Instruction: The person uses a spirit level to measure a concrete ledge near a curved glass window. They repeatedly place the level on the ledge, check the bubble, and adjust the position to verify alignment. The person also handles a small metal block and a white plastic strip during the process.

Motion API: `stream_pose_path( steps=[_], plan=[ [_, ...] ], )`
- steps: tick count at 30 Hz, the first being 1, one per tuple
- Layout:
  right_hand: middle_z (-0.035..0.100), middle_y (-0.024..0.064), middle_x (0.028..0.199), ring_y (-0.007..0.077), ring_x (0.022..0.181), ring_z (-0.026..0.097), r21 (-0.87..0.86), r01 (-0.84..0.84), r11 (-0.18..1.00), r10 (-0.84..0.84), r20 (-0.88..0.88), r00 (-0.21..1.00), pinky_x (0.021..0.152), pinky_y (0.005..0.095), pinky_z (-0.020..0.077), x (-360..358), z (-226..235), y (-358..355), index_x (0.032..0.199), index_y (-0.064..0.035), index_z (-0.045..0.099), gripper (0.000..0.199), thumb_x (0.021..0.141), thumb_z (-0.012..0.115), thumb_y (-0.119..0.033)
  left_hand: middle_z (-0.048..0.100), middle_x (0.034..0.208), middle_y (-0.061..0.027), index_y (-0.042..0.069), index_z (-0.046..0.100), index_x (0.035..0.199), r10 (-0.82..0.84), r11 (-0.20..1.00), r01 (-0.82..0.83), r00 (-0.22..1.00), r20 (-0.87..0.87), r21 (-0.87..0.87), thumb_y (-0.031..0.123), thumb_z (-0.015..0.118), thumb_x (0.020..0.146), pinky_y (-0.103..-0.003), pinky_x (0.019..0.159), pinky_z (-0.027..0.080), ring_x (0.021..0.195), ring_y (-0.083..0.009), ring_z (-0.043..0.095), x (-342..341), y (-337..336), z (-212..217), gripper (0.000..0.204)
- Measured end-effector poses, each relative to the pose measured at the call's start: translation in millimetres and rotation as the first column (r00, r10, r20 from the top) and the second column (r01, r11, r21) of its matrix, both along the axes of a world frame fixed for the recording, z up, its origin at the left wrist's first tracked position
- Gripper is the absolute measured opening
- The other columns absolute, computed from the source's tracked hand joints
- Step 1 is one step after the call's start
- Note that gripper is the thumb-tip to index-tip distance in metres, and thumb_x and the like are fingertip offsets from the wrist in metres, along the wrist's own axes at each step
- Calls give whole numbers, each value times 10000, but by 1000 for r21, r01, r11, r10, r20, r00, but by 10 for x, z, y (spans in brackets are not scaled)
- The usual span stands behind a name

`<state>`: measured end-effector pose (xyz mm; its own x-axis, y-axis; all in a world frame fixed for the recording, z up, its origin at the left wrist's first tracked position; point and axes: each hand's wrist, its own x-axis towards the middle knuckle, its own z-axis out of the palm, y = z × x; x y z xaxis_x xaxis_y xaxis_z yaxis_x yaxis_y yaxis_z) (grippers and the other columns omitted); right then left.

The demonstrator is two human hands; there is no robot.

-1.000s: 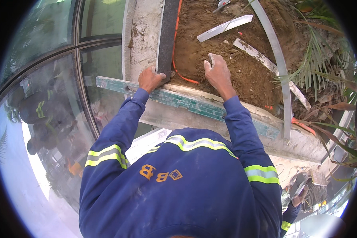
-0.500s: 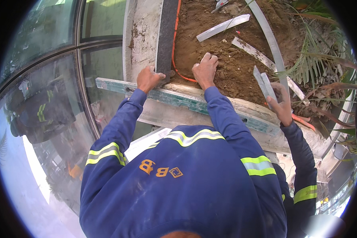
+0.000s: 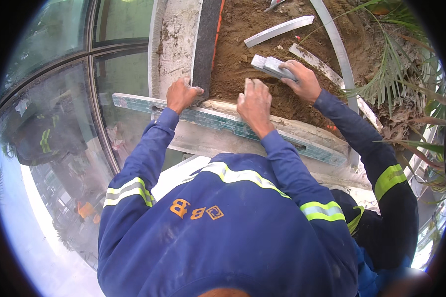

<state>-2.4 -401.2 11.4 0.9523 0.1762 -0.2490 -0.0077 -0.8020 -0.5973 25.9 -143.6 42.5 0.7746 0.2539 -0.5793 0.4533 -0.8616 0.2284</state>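
The left hand (image 3: 182,94) is closed on the near end of a dark flat bar (image 3: 206,44), whose long axis runs straight away along the planter's left edge. Just right, the right hand (image 3: 254,104) lies open, palm down, on the soil (image 3: 243,29) behind the green level (image 3: 223,123). Farther right, a co-worker's hand (image 3: 302,79) grips a grey strip (image 3: 272,66).

Bare left hand (image 3: 181,94) and right hand (image 3: 254,105); long blue work-jacket sleeves with yellow-and-silver reflective bands, orange emblem on the chest
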Motion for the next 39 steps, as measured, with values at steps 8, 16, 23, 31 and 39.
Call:
stream_pose_path(
  steps=[8,16,23,31,39],
  plan=[
    [452,296,1424,456,1306,470,-302,-15,953,-18,-107,994,1043,555,419,-294,18,-583,1497,34,440,712,881,706,-206,767,974,-226,79,781,1110,22,999,-22,1000,1,-25,416,835,731,-482,857,556,950,-407,728,34,-97,185,510],
    [380,340,1324,460,1168,529,18,344,939,-321,-314,893,990,535,483,-67,-182,-129,1569,89,230,808,915,667,-93,764,947,-235,62,783,1069,10,998,-10,1000,1,-70,400,833,725,-492,838,557,928,-420,726,33,-50,211,485],
    [425,360,1385,477,1138,592,214,276,937,-135,-507,852,1033,519,502,73,-288,882,1569,77,270,724,919,579,2,759,941,-245,38,775,1046,14,998,-16,999,-37,-61,395,834,723,-501,837,557,922,-437,722,74,-40,167,484],
    [447,277,1377,438,1290,449,-154,195,969,-176,123,977,1092,509,425,238,-305,-139,1436,120,419,647,878,658,-107,769,894,-219,16,746,1201,-14,1000,14,1000,4,-7,359,831,728,-407,787,574,798,-324,756,19,-19,170,591],
    [388,344,1368,463,1199,498,-170,252,953,-260,-28,965,1052,528,452,305,-467,392,1362,171,368,690,794,689,-52,760,987,-247,47,771,1123,17,997,-21,999,-49,-77,387,829,729,-482,868,555,957,-425,724,65,-12,100,524]
  ],
)
